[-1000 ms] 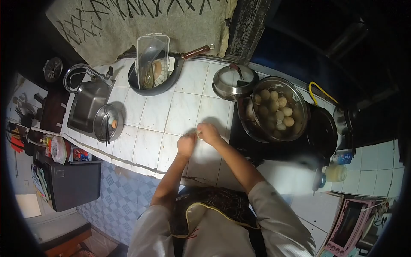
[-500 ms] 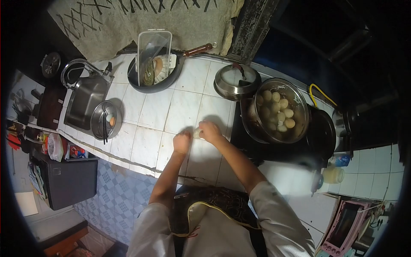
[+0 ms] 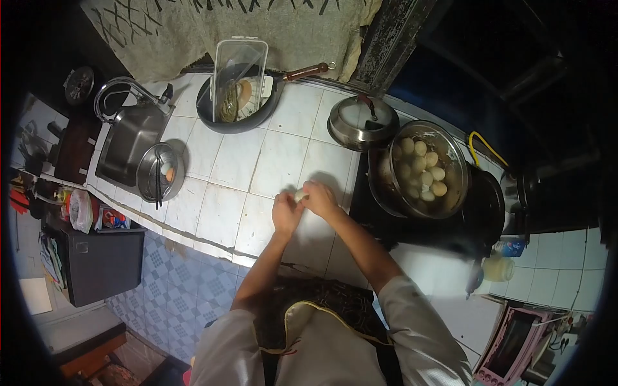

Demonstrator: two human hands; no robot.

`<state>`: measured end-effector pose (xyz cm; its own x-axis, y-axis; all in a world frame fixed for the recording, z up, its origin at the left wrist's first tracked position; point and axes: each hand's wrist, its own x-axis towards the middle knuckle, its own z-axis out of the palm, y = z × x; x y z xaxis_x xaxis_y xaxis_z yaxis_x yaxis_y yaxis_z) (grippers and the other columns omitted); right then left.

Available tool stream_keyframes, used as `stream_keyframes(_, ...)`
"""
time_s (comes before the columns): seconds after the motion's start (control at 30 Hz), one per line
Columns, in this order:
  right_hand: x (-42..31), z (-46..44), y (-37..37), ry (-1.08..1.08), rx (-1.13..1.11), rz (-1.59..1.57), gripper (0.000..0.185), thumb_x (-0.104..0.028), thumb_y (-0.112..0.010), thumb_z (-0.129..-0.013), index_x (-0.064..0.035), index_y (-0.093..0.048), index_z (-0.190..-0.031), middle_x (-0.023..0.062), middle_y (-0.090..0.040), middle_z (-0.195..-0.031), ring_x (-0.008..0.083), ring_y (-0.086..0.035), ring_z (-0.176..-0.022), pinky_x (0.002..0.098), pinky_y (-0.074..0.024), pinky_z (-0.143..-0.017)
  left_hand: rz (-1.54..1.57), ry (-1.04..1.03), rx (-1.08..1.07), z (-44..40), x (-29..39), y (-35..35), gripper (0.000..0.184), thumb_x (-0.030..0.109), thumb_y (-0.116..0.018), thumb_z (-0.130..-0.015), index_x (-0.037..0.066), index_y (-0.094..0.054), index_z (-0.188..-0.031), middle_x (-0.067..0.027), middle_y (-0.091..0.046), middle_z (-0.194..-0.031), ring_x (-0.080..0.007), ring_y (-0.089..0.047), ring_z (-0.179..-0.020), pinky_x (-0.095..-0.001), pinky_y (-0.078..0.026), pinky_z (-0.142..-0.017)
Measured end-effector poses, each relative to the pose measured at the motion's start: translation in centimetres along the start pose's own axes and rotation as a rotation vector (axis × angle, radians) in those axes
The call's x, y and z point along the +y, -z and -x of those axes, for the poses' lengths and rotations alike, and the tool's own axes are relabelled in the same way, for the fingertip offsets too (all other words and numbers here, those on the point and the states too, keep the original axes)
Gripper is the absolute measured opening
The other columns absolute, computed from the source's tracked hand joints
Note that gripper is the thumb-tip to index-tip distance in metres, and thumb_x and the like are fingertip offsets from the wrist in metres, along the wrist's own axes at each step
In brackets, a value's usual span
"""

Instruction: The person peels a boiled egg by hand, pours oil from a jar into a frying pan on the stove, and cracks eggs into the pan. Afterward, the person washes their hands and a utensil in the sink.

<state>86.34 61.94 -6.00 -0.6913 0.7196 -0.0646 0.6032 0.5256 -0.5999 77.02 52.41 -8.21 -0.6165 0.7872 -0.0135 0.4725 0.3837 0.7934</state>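
Note:
Both of my hands meet over the white tiled counter (image 3: 225, 174), around a pale egg (image 3: 300, 195). My right hand (image 3: 318, 198) is closed on the egg from its right side. My left hand (image 3: 286, 212) has its fingers curled against the egg's left side, so most of the shell is covered. To the right, a large steel pot (image 3: 463, 168) holds several eggs (image 3: 421, 163) in cloudy liquid. Over on the left, a steel bowl (image 3: 145, 170) contains a few eggs (image 3: 168, 170), with dark chopsticks (image 3: 158, 185) laid across it.
A lidded steel pot (image 3: 364, 122) stands behind the stove (image 3: 380, 225). At the back, a dark frying pan (image 3: 238, 125) carries a clear plastic container (image 3: 240, 48) and food. The sink (image 3: 129, 151) and faucet (image 3: 125, 83) are at far left; a pink oven (image 3: 512, 347) is low right.
My left hand has moved in to the egg and now touches it beside my right hand. The whole view has shifted slightly.

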Motion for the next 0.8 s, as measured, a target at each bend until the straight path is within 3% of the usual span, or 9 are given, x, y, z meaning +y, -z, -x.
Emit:
stream_keyframes(0.4, 0.3, -1.9, -0.4, 0.041, 0.019, 0.052, 0.017, -0.013, -0.064, -0.063, -0.0043, -0.056, -0.076, 0.0141, -0.057, -0.080, 0.0343, -0.056, -0.077, 0.0413, -0.0449, -0.068, 0.045, 0.064, 0.067, -2.3, -1.4, -1.3, 0.025, 0.010, -0.071, -0.063, 0.004, -0.053, -0.079, -0.0096, -0.057, -0.076, -0.0208, -0.057, -0.065, -0.0312, -0.046, -0.062)
stream_keyframes(0.6, 2.2, -2.8, 0.5, -0.026, -0.040, 0.103, 0.018, -0.017, -0.066, -0.063, -0.0057, -0.058, -0.074, 0.0123, -0.060, -0.077, 0.0312, -0.059, -0.074, 0.0401, -0.0463, -0.067, 0.145, 0.084, -0.031, -3.6, -3.1, -0.3, 0.022, 0.008, -0.069, -0.064, 0.004, -0.055, -0.080, -0.0073, -0.057, -0.071, -0.0181, -0.057, -0.064, -0.0298, -0.046, -0.062)
stream_keyframes(0.8, 3.3, -3.3, 0.0, -0.070, -0.015, -0.112, 0.017, -0.013, -0.069, -0.058, -0.0064, -0.060, -0.072, 0.0132, -0.061, -0.070, 0.0304, -0.060, -0.069, 0.0379, -0.0468, -0.062, 0.137, 0.083, -0.147, -3.8, -3.0, 0.7, 0.023, 0.010, -0.070, -0.065, 0.004, -0.058, -0.084, -0.0050, -0.057, -0.069, -0.0151, -0.055, -0.062, -0.0277, -0.045, -0.060)
